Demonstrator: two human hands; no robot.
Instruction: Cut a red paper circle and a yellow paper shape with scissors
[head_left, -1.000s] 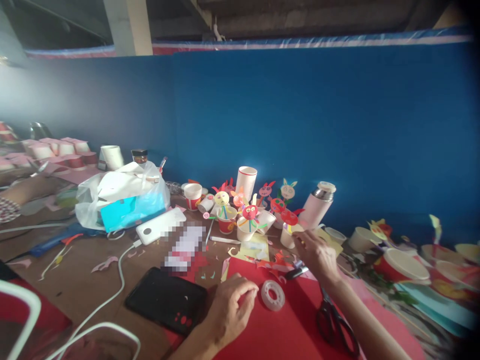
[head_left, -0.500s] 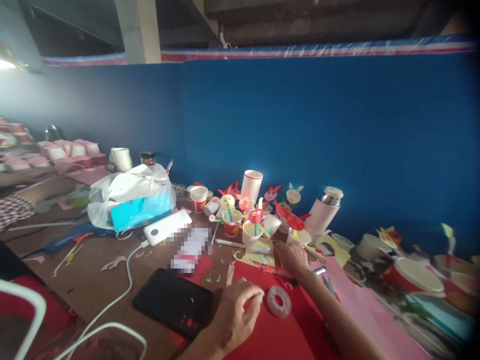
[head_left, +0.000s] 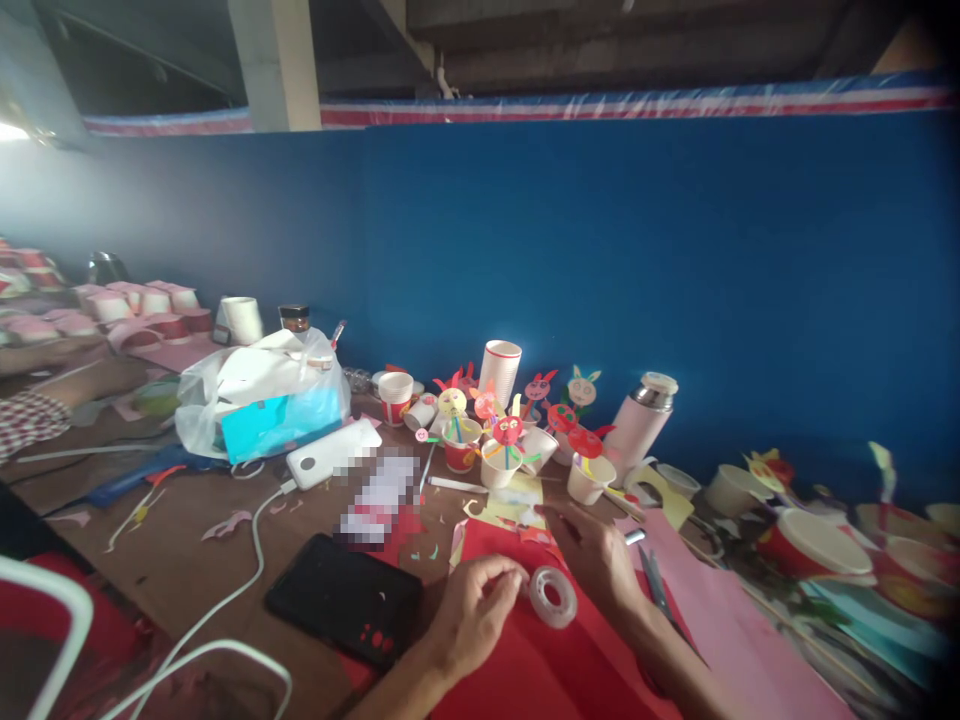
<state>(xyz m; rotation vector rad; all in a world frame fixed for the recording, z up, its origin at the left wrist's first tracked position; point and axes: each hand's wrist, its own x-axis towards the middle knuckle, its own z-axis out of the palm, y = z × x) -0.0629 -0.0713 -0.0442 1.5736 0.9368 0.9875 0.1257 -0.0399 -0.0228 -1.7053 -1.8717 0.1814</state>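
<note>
My left hand [head_left: 480, 608] is over the red paper [head_left: 547, 670], thumb and fingertips pressed together; whatever they pinch is too small to make out. Just right of its fingertips lies a roll of clear tape [head_left: 553, 597]. My right hand [head_left: 592, 550] reaches over the far part of the red paper, beside red scraps and a yellow paper piece [head_left: 510, 503]; whether it holds anything is unclear. Beyond the hands, paper faces with horns stand in paper cups [head_left: 502, 464]. Scissors [head_left: 657, 590] lie to the right of my right hand.
A black phone [head_left: 346, 598], a white power bank [head_left: 334, 453] with a cable and a plastic bag [head_left: 262, 395] are on the left. A pink thermos [head_left: 640, 425] stands near the blue partition. Cups and pink paper [head_left: 727, 620] lie right. Another person's arm [head_left: 90, 380] shows far left.
My right hand has drawn back a little from the cups, which lets more of the scissors show. My left hand has stayed almost in place, fingertips now nearer the tape roll.
</note>
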